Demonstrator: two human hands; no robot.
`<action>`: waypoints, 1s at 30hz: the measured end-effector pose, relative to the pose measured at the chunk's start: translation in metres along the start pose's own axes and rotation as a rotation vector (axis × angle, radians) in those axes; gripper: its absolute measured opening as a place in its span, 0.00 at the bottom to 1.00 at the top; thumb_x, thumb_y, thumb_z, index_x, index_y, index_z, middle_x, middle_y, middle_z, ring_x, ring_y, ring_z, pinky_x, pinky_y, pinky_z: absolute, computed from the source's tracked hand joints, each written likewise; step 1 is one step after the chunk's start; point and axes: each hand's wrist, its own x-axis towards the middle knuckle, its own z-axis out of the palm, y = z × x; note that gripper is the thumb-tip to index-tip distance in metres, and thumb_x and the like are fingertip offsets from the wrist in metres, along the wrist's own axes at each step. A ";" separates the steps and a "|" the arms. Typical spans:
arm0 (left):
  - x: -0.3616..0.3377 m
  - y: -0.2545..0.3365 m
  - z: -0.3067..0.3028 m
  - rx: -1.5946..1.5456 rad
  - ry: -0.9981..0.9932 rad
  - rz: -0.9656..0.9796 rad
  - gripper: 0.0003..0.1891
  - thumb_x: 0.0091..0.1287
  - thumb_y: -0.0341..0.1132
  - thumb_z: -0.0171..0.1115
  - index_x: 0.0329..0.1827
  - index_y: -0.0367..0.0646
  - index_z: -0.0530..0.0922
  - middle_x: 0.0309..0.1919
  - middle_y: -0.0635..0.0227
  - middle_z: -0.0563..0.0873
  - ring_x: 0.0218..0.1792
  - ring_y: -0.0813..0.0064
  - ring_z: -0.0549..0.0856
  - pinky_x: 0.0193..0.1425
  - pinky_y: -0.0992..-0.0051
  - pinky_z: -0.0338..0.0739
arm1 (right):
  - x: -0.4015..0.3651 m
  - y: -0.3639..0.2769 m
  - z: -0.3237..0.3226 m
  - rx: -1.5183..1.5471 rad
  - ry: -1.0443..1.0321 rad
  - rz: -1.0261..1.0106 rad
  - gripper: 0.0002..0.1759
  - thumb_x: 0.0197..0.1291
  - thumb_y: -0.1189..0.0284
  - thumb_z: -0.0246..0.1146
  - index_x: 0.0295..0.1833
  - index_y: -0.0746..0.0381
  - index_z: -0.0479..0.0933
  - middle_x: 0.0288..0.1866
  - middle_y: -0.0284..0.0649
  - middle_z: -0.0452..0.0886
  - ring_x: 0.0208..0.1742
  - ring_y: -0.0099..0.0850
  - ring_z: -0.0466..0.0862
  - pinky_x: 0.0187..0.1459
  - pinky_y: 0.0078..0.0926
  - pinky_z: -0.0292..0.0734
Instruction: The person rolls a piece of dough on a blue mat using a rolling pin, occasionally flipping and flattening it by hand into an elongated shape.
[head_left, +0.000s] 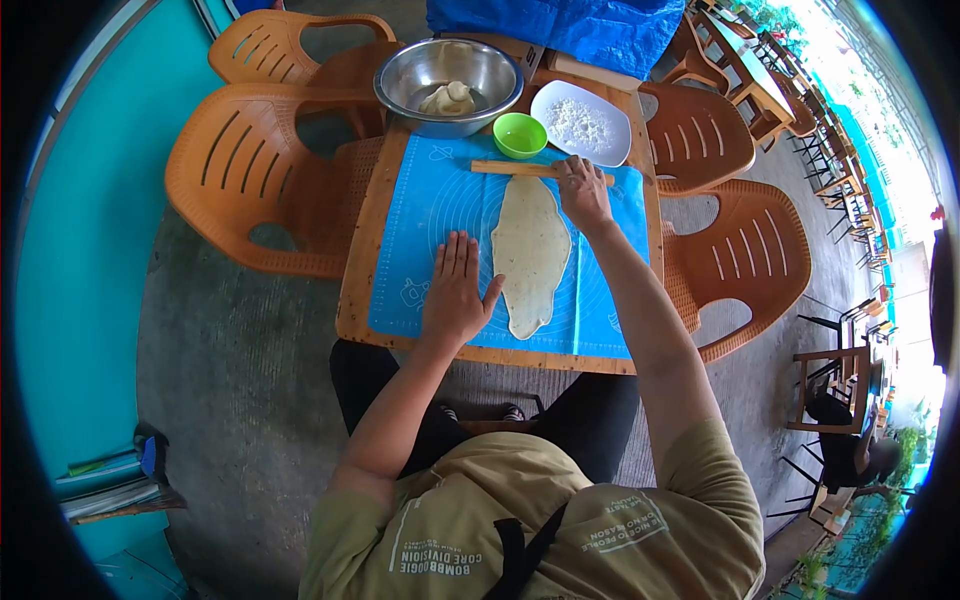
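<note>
A long flat sheet of dough (531, 250) lies lengthwise on the blue baking mat (410, 215). My left hand (459, 290) rests flat on the mat just left of the dough, fingers stretched out and thumb close to its edge. Beyond the dough's far end, a wooden rolling pin (515, 168) lies crosswise. My right hand (583, 190) is closed over the pin's right part, hiding some of it.
At the table's far side stand a steel bowl (405, 92) with a dough lump (447, 99), a green bowl (519, 135) and a white plate (622, 125) of flour (580, 124). Orange chairs (250, 180) flank the wooden table (357, 295). Blue plastic sheeting (560, 35) lies behind.
</note>
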 end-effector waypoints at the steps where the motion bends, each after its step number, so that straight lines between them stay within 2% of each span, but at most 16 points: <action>1: 0.000 0.000 0.000 0.008 0.007 0.004 0.42 0.87 0.59 0.41 0.82 0.22 0.63 0.83 0.35 0.63 0.88 0.45 0.57 0.93 0.50 0.47 | -0.002 -0.001 -0.003 -0.008 0.011 0.000 0.11 0.71 0.72 0.60 0.56 0.57 0.82 0.52 0.42 0.82 0.60 0.44 0.83 0.61 0.48 0.76; 6: -0.002 -0.003 0.004 -0.005 0.031 0.026 0.41 0.87 0.56 0.43 0.82 0.22 0.61 0.83 0.34 0.64 0.87 0.44 0.59 0.92 0.49 0.49 | -0.028 -0.012 -0.027 0.052 0.055 -0.010 0.12 0.69 0.73 0.63 0.56 0.57 0.82 0.51 0.43 0.81 0.58 0.46 0.83 0.58 0.48 0.78; 11: -0.002 -0.001 0.000 -0.115 0.096 -0.007 0.38 0.87 0.52 0.46 0.84 0.23 0.58 0.83 0.34 0.64 0.85 0.42 0.63 0.90 0.49 0.55 | -0.085 -0.052 -0.084 0.191 0.070 0.038 0.16 0.65 0.78 0.67 0.58 0.59 0.80 0.51 0.45 0.81 0.55 0.49 0.82 0.58 0.49 0.78; 13: -0.005 -0.002 0.000 -0.351 0.163 -0.137 0.36 0.88 0.50 0.47 0.85 0.28 0.58 0.83 0.35 0.64 0.84 0.41 0.65 0.89 0.51 0.59 | -0.111 -0.067 -0.102 0.214 0.038 0.072 0.16 0.65 0.78 0.67 0.58 0.59 0.80 0.52 0.46 0.80 0.55 0.49 0.82 0.57 0.49 0.78; 14: -0.005 -0.002 -0.004 -0.349 0.154 -0.131 0.36 0.88 0.50 0.47 0.85 0.28 0.58 0.83 0.35 0.64 0.84 0.41 0.65 0.89 0.51 0.59 | -0.126 -0.074 -0.108 0.237 0.007 0.100 0.16 0.65 0.79 0.67 0.58 0.60 0.80 0.52 0.46 0.80 0.55 0.50 0.82 0.57 0.49 0.77; 16: -0.004 -0.006 -0.012 -0.540 0.210 -0.146 0.35 0.88 0.48 0.49 0.86 0.30 0.58 0.83 0.37 0.65 0.84 0.42 0.65 0.87 0.49 0.63 | -0.149 -0.085 -0.116 0.248 -0.022 0.123 0.16 0.65 0.79 0.67 0.58 0.60 0.80 0.53 0.46 0.80 0.55 0.49 0.82 0.56 0.48 0.77; 17: -0.004 -0.007 -0.016 -0.464 0.233 -0.094 0.31 0.87 0.43 0.51 0.84 0.30 0.61 0.81 0.39 0.68 0.83 0.44 0.67 0.87 0.50 0.64 | -0.157 -0.092 -0.120 0.263 -0.053 0.131 0.16 0.65 0.79 0.67 0.58 0.60 0.80 0.53 0.45 0.80 0.55 0.49 0.82 0.56 0.48 0.77; 20: -0.008 0.003 -0.035 -0.438 0.185 0.025 0.29 0.87 0.42 0.52 0.82 0.30 0.65 0.80 0.41 0.71 0.82 0.45 0.69 0.86 0.50 0.66 | -0.176 -0.109 -0.127 0.278 -0.101 0.151 0.17 0.65 0.79 0.67 0.59 0.60 0.80 0.54 0.45 0.80 0.56 0.48 0.82 0.56 0.47 0.77; 21: -0.011 0.009 -0.038 -0.391 0.184 0.057 0.28 0.87 0.41 0.52 0.84 0.37 0.65 0.80 0.47 0.72 0.82 0.47 0.70 0.87 0.52 0.64 | -0.181 -0.114 -0.128 0.276 -0.124 0.161 0.18 0.66 0.79 0.68 0.60 0.60 0.80 0.55 0.45 0.81 0.57 0.48 0.82 0.57 0.47 0.77; 22: -0.016 0.013 -0.040 -0.386 0.181 0.058 0.28 0.87 0.41 0.52 0.84 0.37 0.65 0.80 0.47 0.72 0.82 0.47 0.70 0.87 0.52 0.64 | -0.185 -0.119 -0.129 0.275 -0.145 0.169 0.19 0.67 0.79 0.68 0.62 0.60 0.80 0.56 0.45 0.81 0.58 0.48 0.82 0.58 0.47 0.78; 24: -0.025 0.019 -0.044 -0.271 0.132 0.215 0.27 0.86 0.40 0.53 0.83 0.38 0.66 0.81 0.49 0.73 0.82 0.50 0.71 0.88 0.50 0.62 | -0.192 -0.126 -0.127 0.278 -0.145 0.183 0.19 0.67 0.79 0.67 0.62 0.61 0.79 0.57 0.46 0.81 0.58 0.48 0.82 0.59 0.47 0.78; 25: -0.032 0.021 -0.044 -0.255 0.089 0.219 0.28 0.85 0.40 0.55 0.83 0.37 0.66 0.81 0.51 0.72 0.83 0.53 0.69 0.89 0.47 0.58 | -0.195 -0.128 -0.127 0.278 -0.153 0.197 0.19 0.67 0.79 0.67 0.62 0.61 0.79 0.57 0.46 0.80 0.58 0.48 0.82 0.60 0.48 0.78; 30: -0.057 0.028 -0.042 -0.179 -0.071 0.272 0.31 0.85 0.41 0.56 0.84 0.34 0.64 0.84 0.51 0.68 0.86 0.55 0.64 0.91 0.46 0.51 | -0.205 -0.135 -0.122 0.344 -0.142 0.213 0.18 0.64 0.81 0.66 0.60 0.61 0.79 0.59 0.46 0.80 0.62 0.48 0.81 0.64 0.49 0.77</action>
